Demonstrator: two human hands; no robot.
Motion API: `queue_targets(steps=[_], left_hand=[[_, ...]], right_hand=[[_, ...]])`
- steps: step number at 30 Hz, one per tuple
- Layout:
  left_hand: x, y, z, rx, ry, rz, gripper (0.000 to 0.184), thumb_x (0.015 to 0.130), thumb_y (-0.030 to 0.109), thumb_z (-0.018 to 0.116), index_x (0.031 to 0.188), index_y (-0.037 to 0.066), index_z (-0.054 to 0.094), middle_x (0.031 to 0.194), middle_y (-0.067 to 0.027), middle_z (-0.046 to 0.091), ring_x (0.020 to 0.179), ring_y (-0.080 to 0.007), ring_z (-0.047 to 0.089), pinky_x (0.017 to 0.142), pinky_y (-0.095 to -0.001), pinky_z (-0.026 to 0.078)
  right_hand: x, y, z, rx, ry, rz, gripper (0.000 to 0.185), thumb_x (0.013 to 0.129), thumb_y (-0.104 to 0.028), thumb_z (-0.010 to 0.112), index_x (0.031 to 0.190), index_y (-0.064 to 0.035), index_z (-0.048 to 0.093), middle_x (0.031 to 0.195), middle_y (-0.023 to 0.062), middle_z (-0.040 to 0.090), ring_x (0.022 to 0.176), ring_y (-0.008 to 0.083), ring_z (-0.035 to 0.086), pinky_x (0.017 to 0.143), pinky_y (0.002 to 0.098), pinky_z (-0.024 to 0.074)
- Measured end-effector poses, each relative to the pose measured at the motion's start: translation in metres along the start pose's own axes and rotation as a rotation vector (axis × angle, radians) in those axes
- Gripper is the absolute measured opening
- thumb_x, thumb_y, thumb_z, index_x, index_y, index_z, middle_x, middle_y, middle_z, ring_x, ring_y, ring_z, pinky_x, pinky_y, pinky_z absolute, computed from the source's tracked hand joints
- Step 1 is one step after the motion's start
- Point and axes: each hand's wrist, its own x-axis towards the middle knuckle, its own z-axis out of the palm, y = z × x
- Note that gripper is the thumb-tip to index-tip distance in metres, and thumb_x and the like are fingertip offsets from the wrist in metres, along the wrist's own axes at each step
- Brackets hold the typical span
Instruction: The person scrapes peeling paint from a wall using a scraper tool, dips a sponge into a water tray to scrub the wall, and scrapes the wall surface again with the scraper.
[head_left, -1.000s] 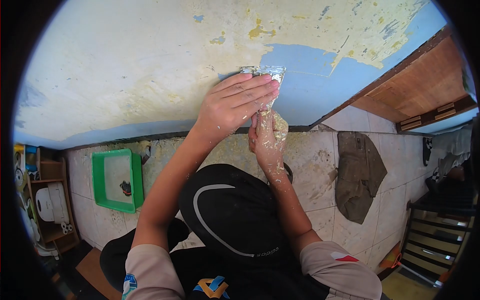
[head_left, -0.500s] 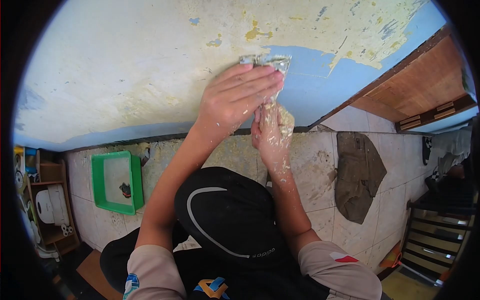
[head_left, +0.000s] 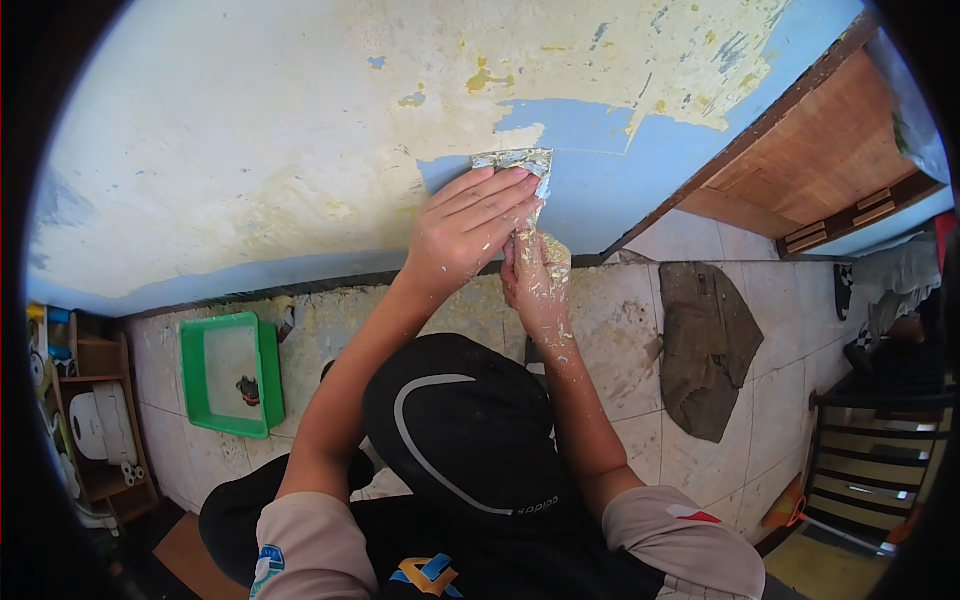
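Against the wall [head_left: 260, 110], a paint scraper [head_left: 514, 158] has its wide blade upward, covered in pale paint flakes. My right hand [head_left: 540, 280] is closed round its handle and is speckled with paint chips. My left hand [head_left: 465, 230] lies over the blade, fingers stretched out and pressed on it; its thumb is hidden. Cream paint with yellow patches covers the upper wall, and a bare blue area [head_left: 590, 185] shows around and to the right of the blade.
A green basin [head_left: 275, 380] with a small dark object inside stands on the tiled floor at left, near a shelf [head_left: 95, 375]. A brown cloth [head_left: 705, 350] lies at right. Beyond are a wooden panel [head_left: 800, 160], a black rack [head_left: 870, 450] and part of another person [head_left: 895, 295].
Both hands and the scraper have moved down the wall. More blue shows above and left of the blade, with a ragged cream strip left above it. The view has shifted slightly.
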Motion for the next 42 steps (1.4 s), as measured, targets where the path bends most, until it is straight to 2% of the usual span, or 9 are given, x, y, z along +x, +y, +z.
queue_targets(steps=[8, 13, 23, 28, 31, 35, 37, 40, 42], left_hand=[[0.000, 0.005, -0.002, -0.013, -0.021, -0.030, 0.023, 0.075, 0.005, 0.070, 0.098, 0.006, 0.076, 0.109, -0.0073, 0.074, 0.111, -0.0213, 0.068, 0.100, -0.0371, 0.049], [0.002, 0.007, -0.011, 0.017, -0.007, -0.038, 0.023, 0.076, 0.004, 0.069, 0.097, 0.006, 0.076, 0.110, -0.0081, 0.074, 0.111, -0.0220, 0.068, 0.100, -0.0368, 0.048], [0.003, -0.001, -0.012, 0.008, -0.009, -0.046, 0.025, 0.075, 0.004, 0.070, 0.099, 0.006, 0.077, 0.110, -0.0082, 0.073, 0.111, -0.0219, 0.068, 0.100, -0.0370, 0.048], [0.009, -0.003, -0.013, 0.025, 0.050, -0.056, 0.023, 0.076, 0.006, 0.072, 0.098, 0.007, 0.077, 0.108, -0.0076, 0.074, 0.111, -0.0219, 0.068, 0.100, -0.0368, 0.048], [0.012, -0.006, -0.013, 0.050, 0.057, -0.045, 0.021, 0.076, 0.006, 0.071, 0.096, 0.009, 0.077, 0.110, -0.0045, 0.074, 0.111, -0.0184, 0.067, 0.099, -0.0346, 0.049], [0.011, -0.004, -0.013, 0.029, 0.048, -0.035, 0.020, 0.076, 0.007, 0.071, 0.095, 0.009, 0.077, 0.110, -0.0040, 0.074, 0.112, -0.0180, 0.067, 0.099, -0.0344, 0.049], [0.008, -0.001, -0.012, -0.029, 0.036, -0.075, 0.022, 0.076, 0.004, 0.071, 0.097, 0.007, 0.077, 0.108, -0.0064, 0.074, 0.111, -0.0214, 0.068, 0.100, -0.0368, 0.048], [0.010, -0.001, -0.012, -0.034, 0.034, -0.083, 0.025, 0.075, 0.004, 0.071, 0.099, 0.007, 0.077, 0.109, -0.0063, 0.074, 0.112, -0.0212, 0.067, 0.101, -0.0372, 0.048], [0.016, -0.003, -0.017, -0.034, 0.035, -0.074, 0.027, 0.074, 0.003, 0.070, 0.100, 0.007, 0.077, 0.110, -0.0063, 0.074, 0.113, -0.0211, 0.067, 0.101, -0.0374, 0.047]], right_hand=[[-0.001, 0.004, -0.003, -0.014, 0.005, -0.042, 0.033, 0.103, -0.024, 0.053, 0.076, -0.0049, 0.056, 0.062, -0.0040, 0.048, 0.054, 0.0041, 0.041, 0.047, 0.0227, 0.0303], [-0.002, 0.001, 0.002, -0.125, -0.009, -0.182, 0.035, 0.103, -0.021, 0.052, 0.073, -0.0037, 0.055, 0.060, -0.0043, 0.048, 0.055, 0.0041, 0.041, 0.049, 0.0243, 0.0311], [0.003, -0.001, 0.010, -0.137, -0.019, -0.189, 0.032, 0.102, -0.018, 0.053, 0.074, -0.0022, 0.054, 0.059, -0.0035, 0.046, 0.056, 0.0057, 0.040, 0.050, 0.0263, 0.0318], [0.007, -0.012, 0.013, -0.309, 0.017, -0.422, 0.029, 0.100, -0.014, 0.056, 0.075, 0.0007, 0.054, 0.061, -0.0027, 0.049, 0.057, 0.0077, 0.041, 0.050, 0.0288, 0.0337], [0.011, -0.005, 0.020, -0.134, 0.033, -0.351, 0.031, 0.101, -0.015, 0.055, 0.074, -0.0001, 0.056, 0.060, -0.0025, 0.048, 0.056, 0.0071, 0.041, 0.049, 0.0284, 0.0334], [0.006, -0.005, 0.016, -0.151, 0.033, -0.284, 0.033, 0.102, -0.017, 0.054, 0.074, -0.0005, 0.056, 0.060, -0.0021, 0.049, 0.056, 0.0066, 0.041, 0.049, 0.0279, 0.0332], [0.004, 0.000, 0.014, -0.218, 0.012, -0.307, 0.035, 0.105, -0.027, 0.050, 0.078, -0.0049, 0.055, 0.060, -0.0037, 0.047, 0.052, 0.0039, 0.040, 0.045, 0.0221, 0.0290], [0.005, -0.003, 0.014, -0.219, 0.036, -0.308, 0.034, 0.103, -0.020, 0.053, 0.075, -0.0009, 0.054, 0.060, -0.0024, 0.047, 0.056, 0.0058, 0.041, 0.049, 0.0268, 0.0324], [0.007, -0.012, 0.016, -0.226, 0.028, -0.305, 0.035, 0.103, -0.020, 0.052, 0.074, -0.0011, 0.054, 0.060, -0.0026, 0.047, 0.056, 0.0057, 0.040, 0.049, 0.0268, 0.0321]])
